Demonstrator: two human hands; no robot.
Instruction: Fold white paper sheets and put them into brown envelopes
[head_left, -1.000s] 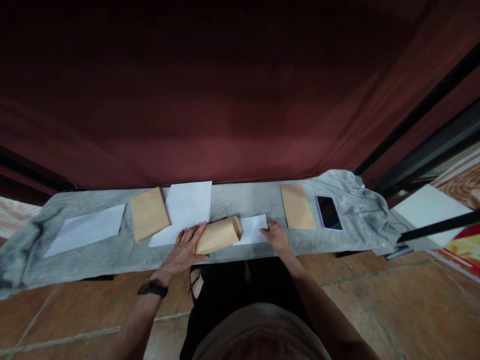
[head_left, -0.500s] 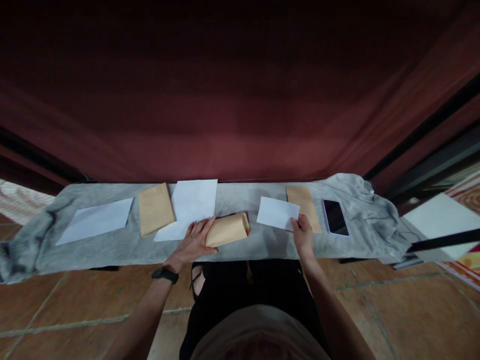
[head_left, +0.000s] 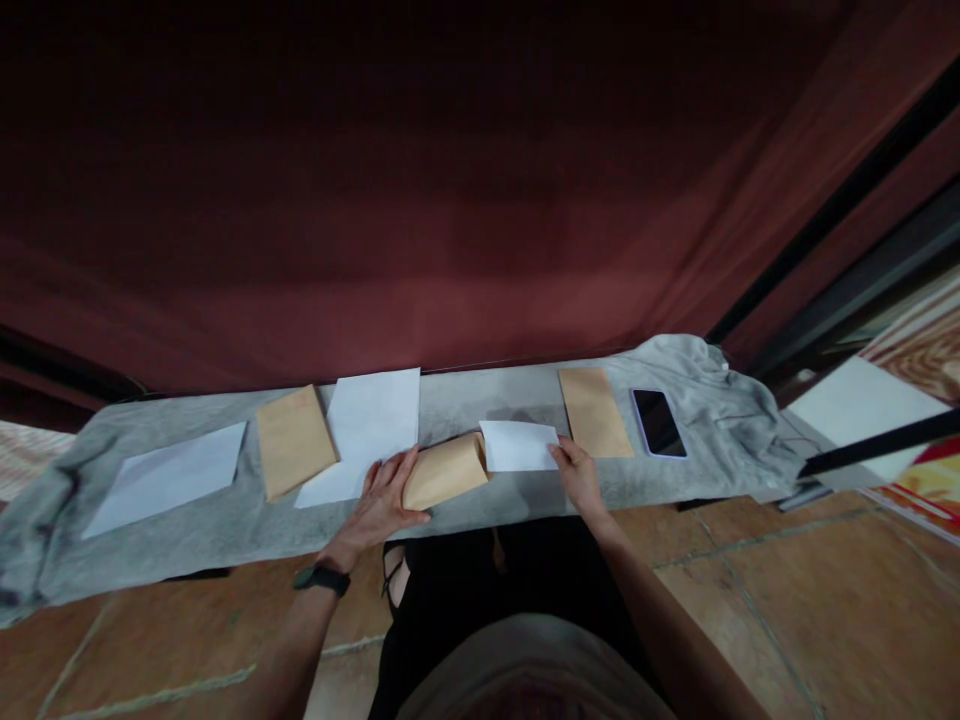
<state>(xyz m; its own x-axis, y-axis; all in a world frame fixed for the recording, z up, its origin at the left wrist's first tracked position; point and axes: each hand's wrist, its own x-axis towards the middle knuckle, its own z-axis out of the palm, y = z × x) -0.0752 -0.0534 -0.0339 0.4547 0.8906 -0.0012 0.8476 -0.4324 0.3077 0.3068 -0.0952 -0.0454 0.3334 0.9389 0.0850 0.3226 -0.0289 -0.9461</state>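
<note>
grey cloth (head_left: 480, 395) underlies hands (head_left: 387, 497) touching envelope (head_left: 448, 473) and paper (head_left: 517, 446)

There are one phone (head_left: 659, 424), two hands (head_left: 386, 500) (head_left: 577, 475), at least three brown envelopes (head_left: 446, 470) (head_left: 296, 441) (head_left: 595, 412) and three white sheets (head_left: 517, 446) (head_left: 166, 475) (head_left: 375, 415).

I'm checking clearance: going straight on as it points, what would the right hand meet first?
Past the white paper it holds, the right hand would probably meet the dark red backdrop behind the grey cloth; depth is unclear.
</note>
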